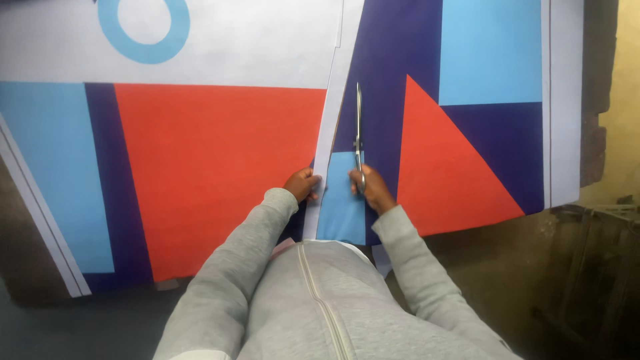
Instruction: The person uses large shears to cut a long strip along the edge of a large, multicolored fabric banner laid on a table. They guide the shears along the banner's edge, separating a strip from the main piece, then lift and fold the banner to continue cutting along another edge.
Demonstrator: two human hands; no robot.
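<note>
A large printed sheet (213, 160) with red, light blue, dark blue and white shapes lies flat in front of me. A white strip (331, 120) runs up its middle between two printed panels. My right hand (372, 188) grips a pair of metal scissors (359, 127) whose closed blades point away from me along the strip's right side. My left hand (304, 184) pinches the strip's left edge near its lower end. Both my arms are in grey sleeves.
The right panel (467, 147) ends at a white margin (565, 100), beyond which are a dark wall and a dim metal frame (600, 220). The sheet's left corner overhangs a dark floor (40, 313). A light blue ring (144, 30) is printed at the top left.
</note>
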